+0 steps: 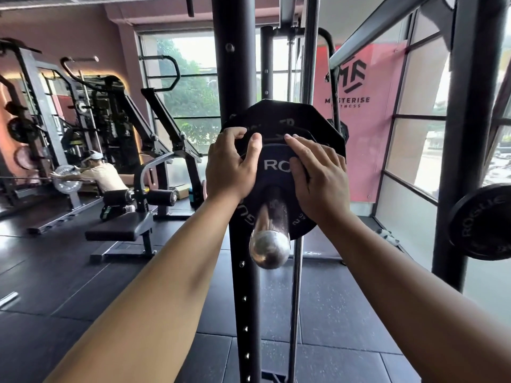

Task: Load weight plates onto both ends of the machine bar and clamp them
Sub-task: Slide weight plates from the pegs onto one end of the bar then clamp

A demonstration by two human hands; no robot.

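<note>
Both forearms [171, 272] reach forward to the bar [269, 239], whose chrome end points at the camera. A small plate [272, 172] sits on the bar, in front of the large plates [290, 117] loaded against the upright [240, 78].

- Left hand [232, 167]: fingers curl over the small plate's left rim, thumb on its face. This grip steers the plate.
- Right hand [318, 178]: fingers lie nearly straight across the plate's right face, pressing. Whether the tips hook behind the rim cannot be told.

Placing a hand on each side keeps the plate square to the bar, so it probably slides without binding.

No clamp is visible. Judged status: plate seating in progress at this end; clamping is not yet done.
</note>
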